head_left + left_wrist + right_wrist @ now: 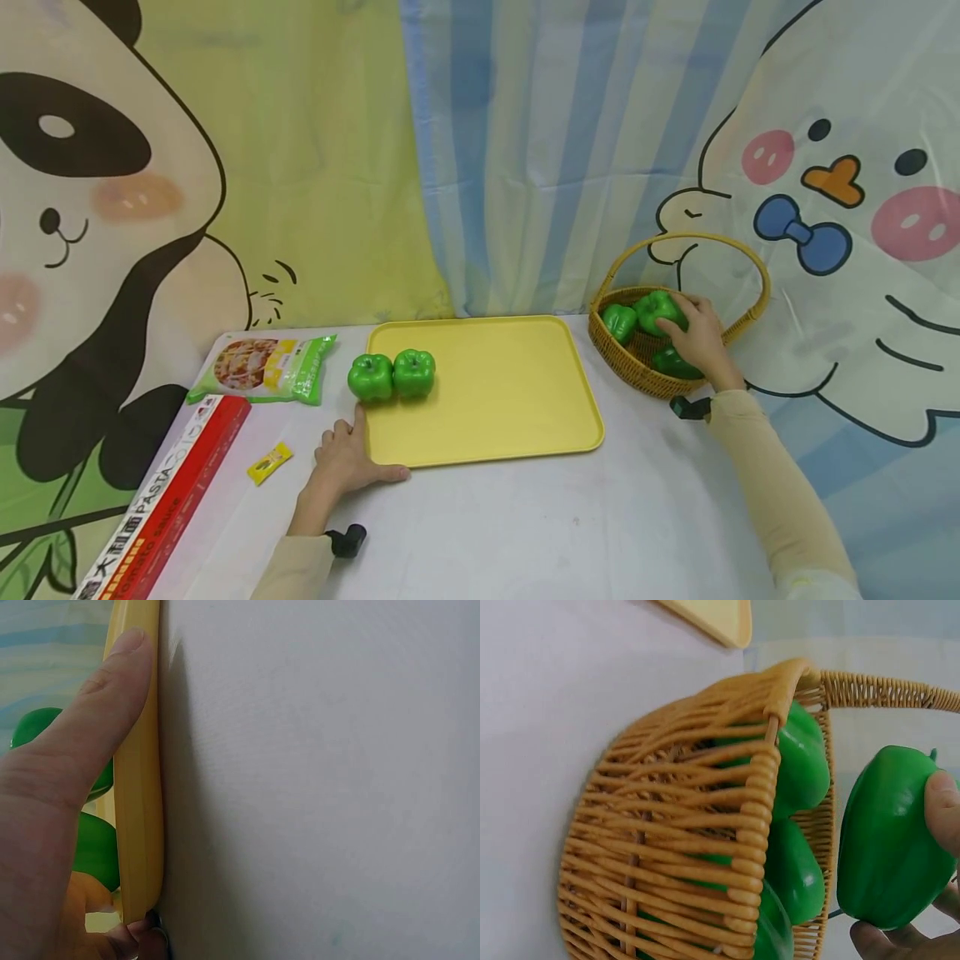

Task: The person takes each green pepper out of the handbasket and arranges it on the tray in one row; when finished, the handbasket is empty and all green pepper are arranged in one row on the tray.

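My right hand point(701, 333) grips a green bell pepper point(896, 840) by its side, fingers and thumb around it, just above the rim of a wicker basket point(637, 371). Other green peppers point(799, 761) lie inside the basket, partly hidden by its weave. My left hand point(347, 458) holds the near left corner of a yellow tray point(495, 392). Its thumb point(124, 675) lies along the near edge and its other fingers are at the left edge. Two green bell peppers point(414, 372) sit side by side at the tray's left end, one partly over the rim.
To the left lie a green and white food packet point(262, 367), a long red pasta box point(168, 500) and a small yellow sachet point(270, 463). The basket's tall arched handle point(701, 236) rises around the right hand. A printed curtain point(517, 167) hangs behind the white table point(510, 525).
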Demonstrator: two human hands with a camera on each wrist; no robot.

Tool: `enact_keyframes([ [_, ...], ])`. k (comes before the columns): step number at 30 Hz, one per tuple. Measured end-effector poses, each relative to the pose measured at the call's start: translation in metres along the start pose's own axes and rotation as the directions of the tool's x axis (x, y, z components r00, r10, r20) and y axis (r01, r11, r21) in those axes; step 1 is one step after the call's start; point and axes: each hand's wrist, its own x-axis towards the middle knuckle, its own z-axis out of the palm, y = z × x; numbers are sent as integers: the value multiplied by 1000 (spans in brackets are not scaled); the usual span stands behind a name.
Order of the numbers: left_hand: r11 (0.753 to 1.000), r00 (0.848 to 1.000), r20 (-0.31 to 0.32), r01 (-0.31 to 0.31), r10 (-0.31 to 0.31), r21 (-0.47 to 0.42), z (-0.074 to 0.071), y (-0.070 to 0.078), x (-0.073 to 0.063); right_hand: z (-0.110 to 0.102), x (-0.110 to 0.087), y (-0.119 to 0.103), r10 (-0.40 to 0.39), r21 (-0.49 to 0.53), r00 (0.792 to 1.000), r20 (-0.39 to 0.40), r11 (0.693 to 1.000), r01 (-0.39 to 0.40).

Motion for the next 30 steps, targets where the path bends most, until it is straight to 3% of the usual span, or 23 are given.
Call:
enact_keyframes([
  [7,1000,1000,-5,-5,5,-5,-1,1,-1,4,-6,-7,-8,21,999,-31,1000,9],
  [14,1000,1000,-7,-3,3,-14,-1,2,-3,14,-13,-17,-61,55,994,-87,996,66],
  [19,1000,1000,-10,-8,8,-15,-1,2,-2,22,-18,-26,-73,70,994,-82,994,79],
  [25,1000,1000,-18,-15,15,4,1,-1,0,30,-23,-37,-58,96,996,-72,993,65],
  [30,1000,999,-25,-21,22,4,1,-2,0,37,-27,-46,-22,181,998,-62,983,33],
])
